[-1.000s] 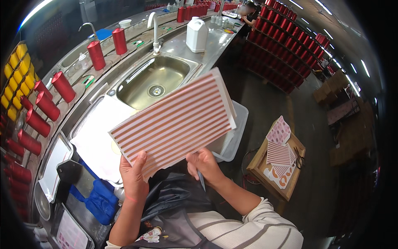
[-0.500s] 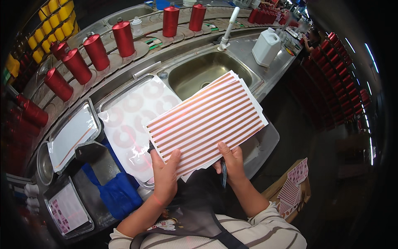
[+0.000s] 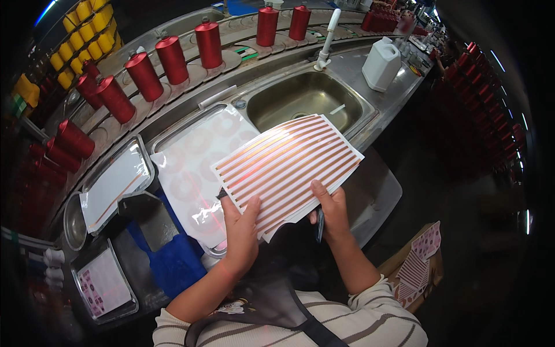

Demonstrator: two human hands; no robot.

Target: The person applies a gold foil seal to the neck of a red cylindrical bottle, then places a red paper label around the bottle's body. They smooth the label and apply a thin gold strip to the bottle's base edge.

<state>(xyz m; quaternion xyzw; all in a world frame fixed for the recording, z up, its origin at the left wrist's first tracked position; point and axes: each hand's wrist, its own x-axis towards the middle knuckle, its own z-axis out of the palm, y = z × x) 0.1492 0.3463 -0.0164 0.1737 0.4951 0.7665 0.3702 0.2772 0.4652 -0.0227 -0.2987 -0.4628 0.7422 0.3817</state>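
Stack of sheets (image 3: 292,170), the top one white with parallel copper-orange stripes, slightly bowed, before the sink (image 3: 315,95); left hand (image 3: 240,234) grips its left end, right hand (image 3: 334,218) its near edge.

The striped sheets (image 3: 289,170) look papery with glossy bands; sink (image 3: 269,108), smooth shiny metal; jerrycan (image 3: 381,65) near the right edge of the counter (image 3: 350,65), matt plastic.

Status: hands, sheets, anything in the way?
Left hand gripping striped sheets, left edge. Right hand at near edge, dark tool held too. Sheets hide part of sink; nothing seen blocking either hand.
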